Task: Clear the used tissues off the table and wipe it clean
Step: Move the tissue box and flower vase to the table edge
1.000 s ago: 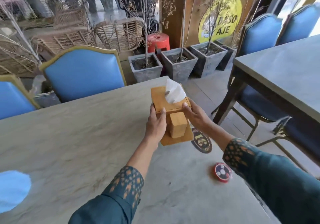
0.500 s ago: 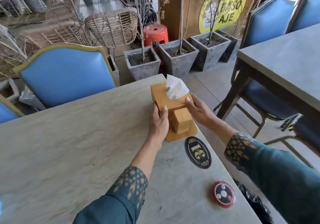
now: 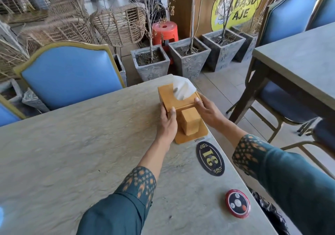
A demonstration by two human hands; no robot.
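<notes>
A wooden tissue box (image 3: 169,98) with a white tissue (image 3: 183,89) sticking out of its top sits on a wooden base at the far right corner of the grey stone table (image 3: 72,144). A smaller wooden block (image 3: 190,123) stands on the same base in front of it. My left hand (image 3: 167,124) grips the box's left side with the thumb on its top edge. Against the right side, my right hand (image 3: 206,111) holds it with the thumb on top. No loose used tissues show on the table.
A black oval number plaque (image 3: 210,158) and a round red call button (image 3: 237,203) lie near the table's right edge. A blue padded chair (image 3: 70,75) stands behind the table. Stone planters (image 3: 150,64) line the floor beyond, and another table (image 3: 297,60) stands right.
Both hands have carried the tissue box away from me toward the far right corner and set it down, uncovering the number plaque. The blue cloth at lower left has left the view.
</notes>
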